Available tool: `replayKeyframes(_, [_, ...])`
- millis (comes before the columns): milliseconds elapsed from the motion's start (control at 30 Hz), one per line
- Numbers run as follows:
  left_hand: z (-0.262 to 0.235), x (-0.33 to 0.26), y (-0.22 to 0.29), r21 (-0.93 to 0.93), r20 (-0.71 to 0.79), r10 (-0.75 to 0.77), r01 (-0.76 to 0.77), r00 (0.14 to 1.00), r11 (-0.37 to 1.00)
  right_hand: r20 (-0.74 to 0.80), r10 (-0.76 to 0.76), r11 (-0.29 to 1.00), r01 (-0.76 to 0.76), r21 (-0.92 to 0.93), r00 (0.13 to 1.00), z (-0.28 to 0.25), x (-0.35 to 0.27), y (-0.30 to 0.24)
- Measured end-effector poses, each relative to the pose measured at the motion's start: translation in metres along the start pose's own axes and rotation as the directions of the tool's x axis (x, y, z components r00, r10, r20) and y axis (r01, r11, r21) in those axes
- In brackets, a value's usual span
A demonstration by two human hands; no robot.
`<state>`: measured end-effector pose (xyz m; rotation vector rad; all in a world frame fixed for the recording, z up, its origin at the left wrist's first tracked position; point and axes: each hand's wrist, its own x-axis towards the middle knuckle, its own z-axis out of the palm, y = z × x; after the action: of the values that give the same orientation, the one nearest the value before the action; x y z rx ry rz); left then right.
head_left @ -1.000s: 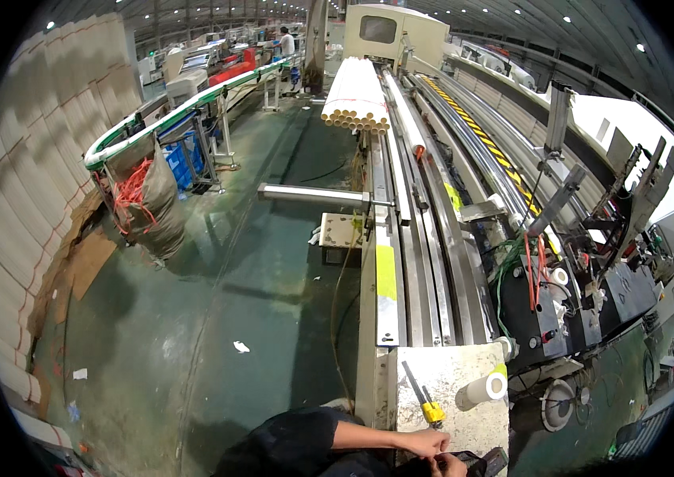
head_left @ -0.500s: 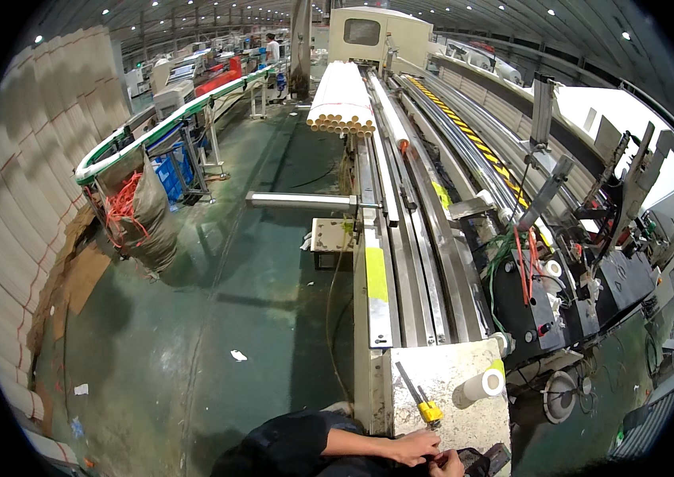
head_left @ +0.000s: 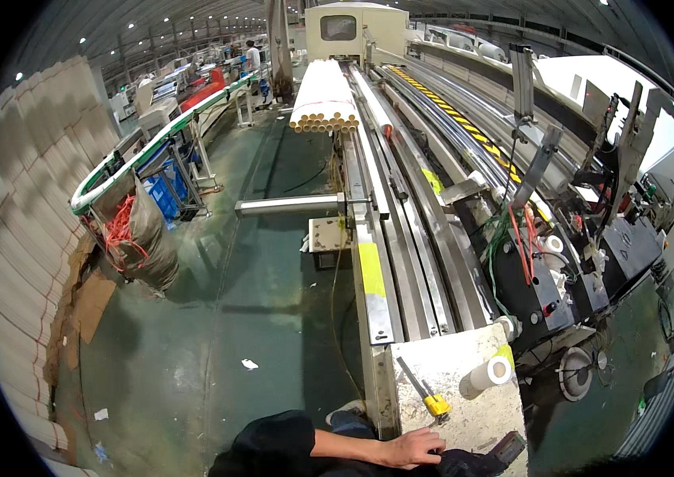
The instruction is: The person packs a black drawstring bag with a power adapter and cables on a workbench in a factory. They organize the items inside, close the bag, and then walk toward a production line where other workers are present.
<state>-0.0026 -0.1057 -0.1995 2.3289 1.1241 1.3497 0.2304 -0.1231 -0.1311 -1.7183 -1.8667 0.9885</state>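
My left hand (head_left: 415, 448) is low over the front end of a worn pale tabletop (head_left: 464, 354), its fingers bent inward. Whatever is between its fingertips, if anything, is hidden. Just right of it lies a dark, soft-looking thing (head_left: 464, 463), with a dark flat box-like object (head_left: 507, 447) at its far end. My right hand does not show. Beyond my left hand, a slim dark tool with a yellow end (head_left: 436, 405) rests on the tabletop. A white hollow roll (head_left: 489, 372) lies on its side to the right of that tool.
Long metal rails (head_left: 408, 238) run away from the tabletop, with a stack of white tubes (head_left: 325, 95) on them farther back. A metal cylinder (head_left: 289, 205) juts left over the green floor. Machinery with cables (head_left: 543, 270) stands right; a sack of red strips (head_left: 142, 238) stands left.
The view has shifted slightly. My right hand, earlier seen close to my left fingers, has gone out of sight. The dark box-like object now shows more fully on the tabletop.
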Motion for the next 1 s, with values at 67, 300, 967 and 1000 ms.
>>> replayKeyframes(67, [-0.006,0.006,0.001,-0.052,0.015,0.0,0.001,1.0,0.999,-0.045,0.095,0.995,-0.093,0.04,0.994,-0.003,-0.004,0.007])
replayKeyframes(300, [-0.005,0.008,-0.029,-0.121,0.092,-0.038,0.049,0.995,0.991,0.018,0.115,0.993,-0.115,0.014,0.993,0.007,0.016,0.028])
replayKeyframes(967, [0.062,0.003,-0.038,-0.013,0.159,0.153,-0.152,0.975,0.988,0.119,0.092,0.993,-0.082,-0.086,0.989,0.022,0.069,0.069])
replayKeyframes(1000, [0.06,0.007,-0.041,-0.014,0.068,0.201,-0.2,0.977,0.98,0.099,0.092,0.991,-0.082,-0.101,0.991,0.015,0.064,0.062])
